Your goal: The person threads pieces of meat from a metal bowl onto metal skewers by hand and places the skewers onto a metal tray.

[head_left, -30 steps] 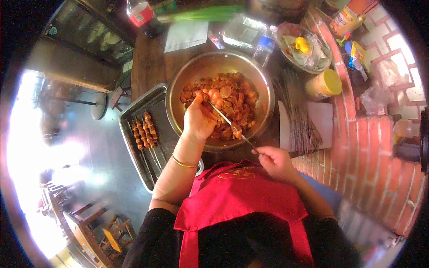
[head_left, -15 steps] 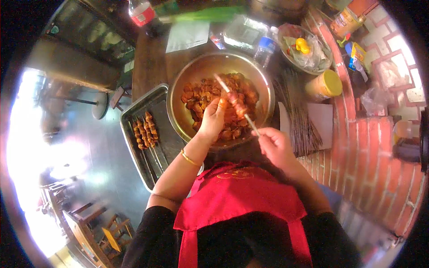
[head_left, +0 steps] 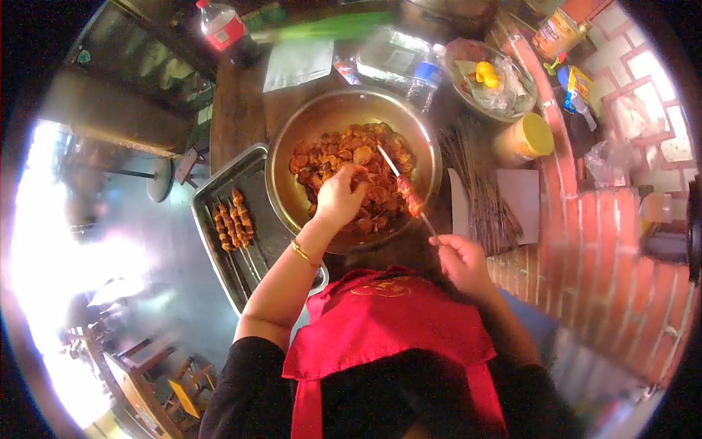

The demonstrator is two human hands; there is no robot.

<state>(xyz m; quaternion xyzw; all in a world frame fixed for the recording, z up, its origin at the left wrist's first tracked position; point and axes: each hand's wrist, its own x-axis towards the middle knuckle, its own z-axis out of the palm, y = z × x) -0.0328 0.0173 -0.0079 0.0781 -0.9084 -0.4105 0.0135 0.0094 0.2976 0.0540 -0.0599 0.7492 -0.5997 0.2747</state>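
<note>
A wide metal bowl (head_left: 428, 135) holds many pieces of reddish-brown seasoned meat (head_left: 380, 194). Over its left half, my left hand (head_left: 342, 196) reaches down to the meat, thumb and fingers apart, fingertips touching the pieces. To the lower right of the bowl, my right hand (head_left: 463, 262) is closed on the lower end of a skewer (head_left: 389, 159). Some red meat is threaded along the skewer's middle; its bare pale tip points up and left over the bowl. Several finished-looking meat skewers (head_left: 232, 223) lie side by side on a metal tray (head_left: 281, 252) at the left.
Bare skewers (head_left: 479, 186) lie in a bundle right of the bowl, beside a yellow-lidded jar (head_left: 528, 137). Behind stand a water bottle (head_left: 425, 79), a basin with bags (head_left: 523, 110) and a cola bottle (head_left: 223, 31). A brick wall (head_left: 599, 241) borders the right side.
My left hand has left the meat on the skewer and moved down-left to the meat in the bowl. My right hand has shifted slightly right and down with the skewer.
</note>
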